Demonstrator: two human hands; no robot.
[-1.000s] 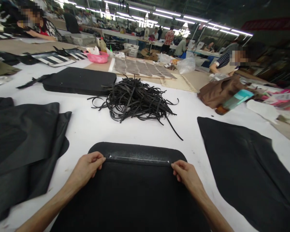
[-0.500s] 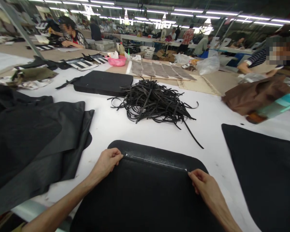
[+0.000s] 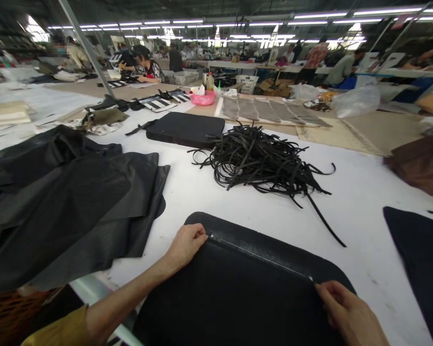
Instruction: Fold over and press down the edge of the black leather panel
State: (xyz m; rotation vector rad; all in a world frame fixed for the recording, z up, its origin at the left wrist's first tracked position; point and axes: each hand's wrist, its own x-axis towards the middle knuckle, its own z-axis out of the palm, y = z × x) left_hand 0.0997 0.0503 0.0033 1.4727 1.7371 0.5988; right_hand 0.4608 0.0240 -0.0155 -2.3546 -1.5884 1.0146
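Observation:
In front of me on the white table lies a black panel [image 3: 274, 240] with rounded corners. A flat black sheet [image 3: 252, 298] covers most of it, and a thin whitish line with small white marks at its ends runs along the sheet's upper edge. My left hand [image 3: 187, 244] pinches that edge near the left end of the line. At the right end my right hand [image 3: 346, 307] pinches the same edge between thumb and fingers. Beyond the panel is a tangled heap of narrow black strips [image 3: 260, 158].
Draped black material [image 3: 68, 206] covers the table's left side. A stack of black panels [image 3: 184, 129] stands behind, near a pink basket [image 3: 203, 98]. Another black piece [image 3: 422, 259] and brown fabric [image 3: 418, 163] lie right. People sit at tables further back.
My view has turned left, so everything sits further right in the picture. Both hands stay pinched at the same places along the sheet's edge.

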